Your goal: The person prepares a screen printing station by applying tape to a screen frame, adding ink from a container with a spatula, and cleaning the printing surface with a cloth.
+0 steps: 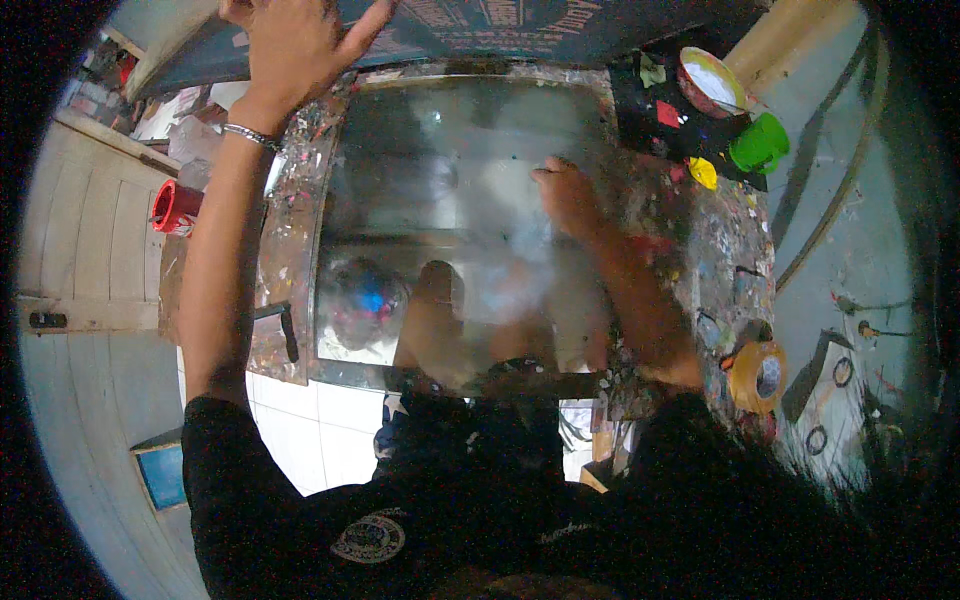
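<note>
A glass-topped, paint-spattered table (300, 230) fills the middle of the view. My left hand (295, 45) reaches to the far left corner, fingers spread, touching the lower edge of a dark printed sheet (500, 30) at the table's back. A bracelet is on that wrist. My right hand (565, 195) rests on the glass (430, 170) right of centre, fingers curled down against the surface. Whether it holds anything is hidden. The glass reflects me from below.
At the back right stand a bowl of white paint (712, 82), a green cup (760, 145) and a yellow scrap (703, 172) on a black sheet. A tape roll (757, 375) sits at the right edge. A red cup (175, 207) lies left, near wooden boards.
</note>
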`<state>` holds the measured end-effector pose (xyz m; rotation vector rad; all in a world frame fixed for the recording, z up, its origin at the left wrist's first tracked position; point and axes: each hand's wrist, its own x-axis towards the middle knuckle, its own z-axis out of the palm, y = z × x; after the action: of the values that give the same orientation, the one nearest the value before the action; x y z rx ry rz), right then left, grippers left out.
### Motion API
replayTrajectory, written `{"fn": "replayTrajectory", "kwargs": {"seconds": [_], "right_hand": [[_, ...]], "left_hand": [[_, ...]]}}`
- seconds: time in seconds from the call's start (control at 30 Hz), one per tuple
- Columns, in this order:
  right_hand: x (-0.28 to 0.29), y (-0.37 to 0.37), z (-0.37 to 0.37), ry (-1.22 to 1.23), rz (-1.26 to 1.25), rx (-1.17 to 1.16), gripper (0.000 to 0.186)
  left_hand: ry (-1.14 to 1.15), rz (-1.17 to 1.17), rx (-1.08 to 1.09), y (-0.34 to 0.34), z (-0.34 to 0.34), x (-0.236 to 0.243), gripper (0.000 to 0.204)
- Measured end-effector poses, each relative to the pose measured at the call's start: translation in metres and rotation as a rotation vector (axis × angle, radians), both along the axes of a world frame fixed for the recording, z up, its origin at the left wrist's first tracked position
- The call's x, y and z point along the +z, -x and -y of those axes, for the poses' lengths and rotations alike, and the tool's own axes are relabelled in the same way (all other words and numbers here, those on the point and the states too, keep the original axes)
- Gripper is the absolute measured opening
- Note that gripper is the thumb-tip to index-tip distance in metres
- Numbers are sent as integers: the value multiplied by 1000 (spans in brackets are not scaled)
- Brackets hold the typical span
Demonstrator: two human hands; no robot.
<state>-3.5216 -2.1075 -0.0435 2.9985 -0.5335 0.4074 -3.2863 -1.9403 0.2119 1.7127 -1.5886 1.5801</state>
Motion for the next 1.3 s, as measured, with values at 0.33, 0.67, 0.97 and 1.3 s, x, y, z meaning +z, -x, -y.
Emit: {"fn": "replayTrajectory", "kwargs": {"seconds": [0.33, 0.67, 0.97, 1.3], "right_hand": [[-30, -41, 13, -87, 261, 313, 11], [-91, 15, -110, -387, 320, 165, 16], [-70, 75, 24, -152, 223, -86, 30], [-37, 100, -68, -214, 179, 122, 25]], "left_hand": [[-42, -76, 33, 3, -3, 3, 81], [-26, -76, 25, 4, -2, 1, 81], [1, -14, 2, 6, 3, -5, 79], [-38, -89, 12, 8, -5, -3, 78]]}}
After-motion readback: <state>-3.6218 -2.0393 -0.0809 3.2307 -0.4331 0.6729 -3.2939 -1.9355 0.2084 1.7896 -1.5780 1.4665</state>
